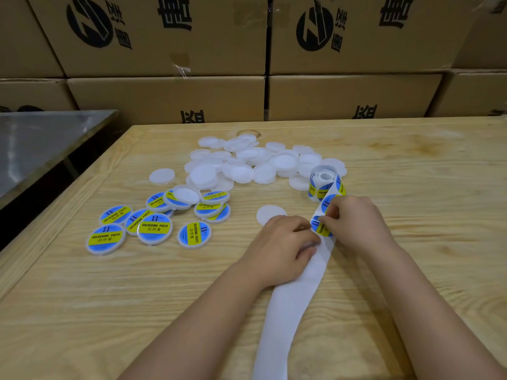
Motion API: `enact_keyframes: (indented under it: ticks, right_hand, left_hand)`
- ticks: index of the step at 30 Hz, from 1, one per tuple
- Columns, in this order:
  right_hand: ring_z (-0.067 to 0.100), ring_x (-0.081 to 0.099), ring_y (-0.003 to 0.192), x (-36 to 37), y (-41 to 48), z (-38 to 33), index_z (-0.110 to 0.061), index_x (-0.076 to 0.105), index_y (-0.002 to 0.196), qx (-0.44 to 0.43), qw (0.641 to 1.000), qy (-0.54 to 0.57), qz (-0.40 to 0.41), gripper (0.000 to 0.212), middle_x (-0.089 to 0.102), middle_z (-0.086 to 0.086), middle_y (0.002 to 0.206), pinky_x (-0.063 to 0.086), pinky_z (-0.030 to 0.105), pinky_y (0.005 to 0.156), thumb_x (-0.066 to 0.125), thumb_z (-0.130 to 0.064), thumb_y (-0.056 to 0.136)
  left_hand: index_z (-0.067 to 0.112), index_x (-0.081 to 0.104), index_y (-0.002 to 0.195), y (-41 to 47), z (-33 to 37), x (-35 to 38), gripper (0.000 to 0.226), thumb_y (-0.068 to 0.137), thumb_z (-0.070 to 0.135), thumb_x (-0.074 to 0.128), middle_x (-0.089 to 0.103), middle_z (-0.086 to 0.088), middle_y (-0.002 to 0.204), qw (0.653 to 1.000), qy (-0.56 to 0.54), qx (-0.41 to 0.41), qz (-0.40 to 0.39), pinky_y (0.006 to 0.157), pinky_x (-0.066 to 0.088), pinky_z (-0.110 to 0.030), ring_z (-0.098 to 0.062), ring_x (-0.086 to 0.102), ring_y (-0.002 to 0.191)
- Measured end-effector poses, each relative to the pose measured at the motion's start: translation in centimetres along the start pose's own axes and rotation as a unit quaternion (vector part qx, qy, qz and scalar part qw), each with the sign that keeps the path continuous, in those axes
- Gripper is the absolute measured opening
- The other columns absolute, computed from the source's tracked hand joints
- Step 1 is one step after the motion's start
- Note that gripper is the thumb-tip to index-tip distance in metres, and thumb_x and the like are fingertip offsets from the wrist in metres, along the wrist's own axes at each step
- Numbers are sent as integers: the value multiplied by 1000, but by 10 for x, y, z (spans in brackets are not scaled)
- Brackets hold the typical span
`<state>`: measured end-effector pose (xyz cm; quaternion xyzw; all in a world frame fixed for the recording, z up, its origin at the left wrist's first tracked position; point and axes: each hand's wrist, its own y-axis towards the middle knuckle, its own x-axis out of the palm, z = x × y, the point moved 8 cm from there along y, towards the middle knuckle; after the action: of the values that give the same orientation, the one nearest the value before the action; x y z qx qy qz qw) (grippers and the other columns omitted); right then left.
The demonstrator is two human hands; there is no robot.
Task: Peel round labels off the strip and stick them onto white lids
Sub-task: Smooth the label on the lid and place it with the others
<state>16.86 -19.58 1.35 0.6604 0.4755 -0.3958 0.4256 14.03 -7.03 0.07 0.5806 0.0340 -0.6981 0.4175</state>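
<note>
The strip [290, 297] runs off the picture's lower edge near the tabletop's [109, 311] near edge, and the left hand [282, 248] lies over its left margin with fingertips tucked under, so its grip cannot be told. The right hand [356, 223] covers the upper rim of the label [321, 229] it seems to pinch, hiding whether that rim has lifted. The left hand also hides the near part of a bare white lid [267, 212], and the small print on the labelled lids [155, 229] is too fine to read.

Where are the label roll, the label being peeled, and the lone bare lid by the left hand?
label roll [319, 192], head view, printed side wall.
label being peeled [321, 230], head view, yellow band between the fingertips.
bare lid [270, 213], head view, middle of its visible top face.
</note>
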Motion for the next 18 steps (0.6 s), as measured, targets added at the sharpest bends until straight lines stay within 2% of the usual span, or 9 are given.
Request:
enact_keyframes:
  ticks: [3, 5, 7, 9, 11, 13, 15, 18]
  right_hand:
    - [20, 41, 54, -9, -2, 2, -9, 42, 49, 24, 996, 82, 4, 55, 45, 11, 51, 27, 31, 50, 60, -47, 83]
    - [20, 36, 51, -12, -5, 4, -9, 32, 46, 61, 988, 139, 11, 64, 39, 11, 47, 24, 31, 48, 55, -56, 83]
    - [25, 45, 57, -11, -5, 8, 7, 49, 54, 87, 981, 175, 9, 73, 58, 23, 61, 31, 31, 51, 51, -60, 84]
    - [29, 52, 63, -8, -4, 13, 14, 62, 77, 109, 973, 203, 4, 80, 66, 26, 83, 39, 32, 57, 46, -64, 84]
    - [25, 51, 62, -7, -2, 18, 12, 65, 85, 127, 964, 234, 7, 82, 67, 24, 86, 37, 30, 57, 41, -67, 85]
    - [20, 53, 63, -7, -1, 21, 6, 69, 79, 140, 946, 290, 22, 76, 70, 16, 82, 38, 27, 59, 42, -65, 86]
    - [17, 56, 68, -10, 1, 18, -4, 69, 70, 131, 895, 424, 45, 56, 69, 5, 79, 42, 29, 65, 51, -53, 89]
    - [11, 49, 66, -6, 3, 1, -17, 67, 66, 76, 756, 649, 22, 23, 55, -1, 73, 38, 23, 58, 63, -31, 85]
  left_hand:
    - [14, 71, 104, 1, 0, 0, 22, 88, 20, 57, 60, -8, 108, 1000, 8, -6, -3, 88, 38, -37, -25, 56, 98]
    - [14, 72, 102, 0, -1, -2, 21, 87, 19, 59, 59, -10, 106, 1000, 9, -14, 2, 86, 38, -37, -28, 55, 95]
    - [15, 73, 101, -1, -2, -3, 19, 86, 19, 61, 57, -11, 103, 1000, 11, -20, 6, 83, 37, -36, -29, 53, 90]
    - [16, 73, 101, -1, -1, -4, 20, 86, 20, 61, 56, -11, 102, 1000, 13, -21, 8, 82, 37, -36, -28, 51, 89]
    - [17, 73, 101, -1, -1, -4, 20, 86, 20, 61, 56, -11, 103, 1000, 14, -23, 8, 83, 37, -35, -27, 51, 91]
    - [17, 73, 101, -1, -2, -5, 19, 86, 20, 61, 57, -10, 104, 999, 15, -27, 9, 83, 37, -35, -27, 51, 92]
    - [18, 73, 102, 0, -2, -3, 20, 87, 22, 59, 59, -7, 103, 999, 23, -23, 2, 83, 37, -38, -26, 51, 92]
    - [20, 70, 108, 1, -1, 2, 24, 91, 27, 53, 65, 4, 106, 999, 42, -13, -19, 89, 34, -35, -21, 52, 99]
